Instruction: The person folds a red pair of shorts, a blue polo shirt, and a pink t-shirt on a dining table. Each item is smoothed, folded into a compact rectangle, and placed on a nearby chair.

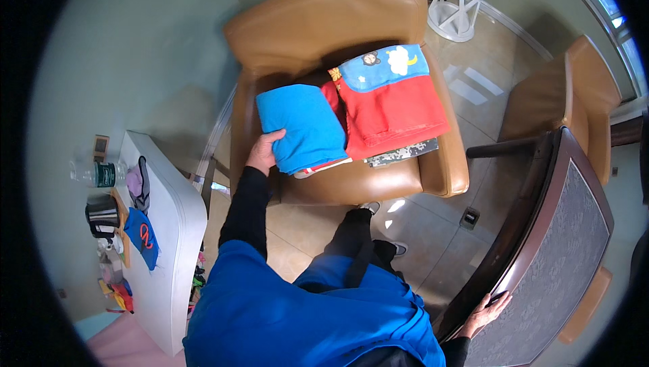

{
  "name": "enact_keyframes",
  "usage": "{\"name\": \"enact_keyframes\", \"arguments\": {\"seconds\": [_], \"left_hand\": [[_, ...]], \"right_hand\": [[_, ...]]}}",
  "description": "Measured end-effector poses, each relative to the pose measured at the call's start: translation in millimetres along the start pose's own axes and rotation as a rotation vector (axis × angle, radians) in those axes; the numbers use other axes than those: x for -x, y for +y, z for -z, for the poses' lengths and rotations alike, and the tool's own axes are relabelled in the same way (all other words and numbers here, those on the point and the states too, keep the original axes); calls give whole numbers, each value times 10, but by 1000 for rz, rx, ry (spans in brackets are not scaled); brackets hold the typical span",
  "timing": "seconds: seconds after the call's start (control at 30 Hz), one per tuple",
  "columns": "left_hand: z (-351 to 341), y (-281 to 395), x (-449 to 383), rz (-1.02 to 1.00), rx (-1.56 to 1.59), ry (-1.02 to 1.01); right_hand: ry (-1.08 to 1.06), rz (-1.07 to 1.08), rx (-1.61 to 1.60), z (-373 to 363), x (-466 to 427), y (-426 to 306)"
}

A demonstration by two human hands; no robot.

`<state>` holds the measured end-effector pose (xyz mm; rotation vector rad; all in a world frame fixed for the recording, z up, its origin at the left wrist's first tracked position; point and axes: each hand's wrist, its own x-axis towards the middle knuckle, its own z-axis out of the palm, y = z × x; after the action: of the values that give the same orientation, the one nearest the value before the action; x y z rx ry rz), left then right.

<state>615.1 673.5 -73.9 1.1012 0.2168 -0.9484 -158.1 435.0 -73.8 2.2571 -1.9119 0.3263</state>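
My left hand grips the left edge of a folded bright blue cloth, with the thumb on top and the other fingers hidden underneath. That cloth lies on the seat of a tan leather armchair, over another folded piece with a red and white edge. Beside it on the chair is a folded red cloth with a blue cartoon-print panel. A grey camouflage cloth sticks out from beneath the red one. Off to the right, my right hand rests on the rim of a dark wooden table, fingers apart.
Against the left wall, a white table carries a plastic bottle, a metal kettle and orange-handled scissors on blue fabric. A white side table and another tan armchair stand at back right. A socket sits in the tiled floor.
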Motion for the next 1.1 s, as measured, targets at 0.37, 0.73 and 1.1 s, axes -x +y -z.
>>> {"name": "enact_keyframes", "arguments": {"seconds": [0.37, 0.73, 1.1], "left_hand": [[739, -869, -868, 88, -86, 139], [-187, -870, -510, -796, -1628, 427], [202, -884, -1533, -146, -1921, 173]], "right_hand": [[-20, -54, 77, 31, -3, -128], [-24, -76, 67, 71, -3, -248], [7, -29, 89, 156, -52, -358]]}}
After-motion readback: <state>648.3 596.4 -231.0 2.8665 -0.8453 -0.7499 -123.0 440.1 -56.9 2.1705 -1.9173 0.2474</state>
